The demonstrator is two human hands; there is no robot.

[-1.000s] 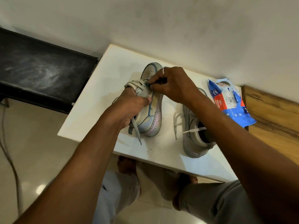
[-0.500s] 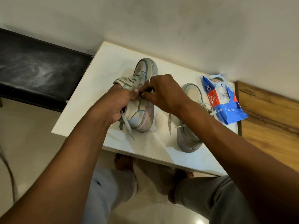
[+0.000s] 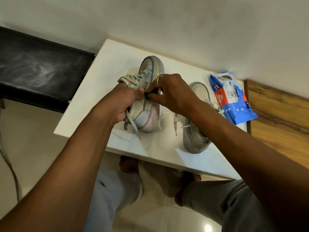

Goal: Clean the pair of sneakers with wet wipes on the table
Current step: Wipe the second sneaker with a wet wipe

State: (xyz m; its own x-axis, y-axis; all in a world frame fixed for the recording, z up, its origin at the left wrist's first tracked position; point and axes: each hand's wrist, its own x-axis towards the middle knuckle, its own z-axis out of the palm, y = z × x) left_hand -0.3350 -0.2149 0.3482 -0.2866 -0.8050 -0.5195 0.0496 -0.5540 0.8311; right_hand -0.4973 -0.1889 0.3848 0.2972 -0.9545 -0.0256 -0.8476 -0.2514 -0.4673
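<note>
A pale sneaker (image 3: 150, 69) with blue trim and a pink heel stands on the white table (image 3: 103, 67), toe pointing away from me. My left hand (image 3: 122, 102) grips its opening and tongue, with loose laces hanging below. My right hand (image 3: 170, 92), a ring on one finger, pinches something small and dark against the sneaker's side; I cannot make out what it is. The second sneaker (image 3: 195, 139) sits to the right, partly hidden by my right forearm. A blue pack of wet wipes (image 3: 232, 99) lies at the table's far right.
A wall runs right behind the table. A black bench (image 3: 38, 69) stands to the left and a wooden surface (image 3: 275, 108) to the right. My legs and bare feet are under the table's front edge. A cable (image 3: 10, 168) trails on the tiled floor at left.
My right hand slid from the sneaker's toe back toward its middle, close to my left hand. The left hand kept its grip on the sneaker. The camera view shifted.
</note>
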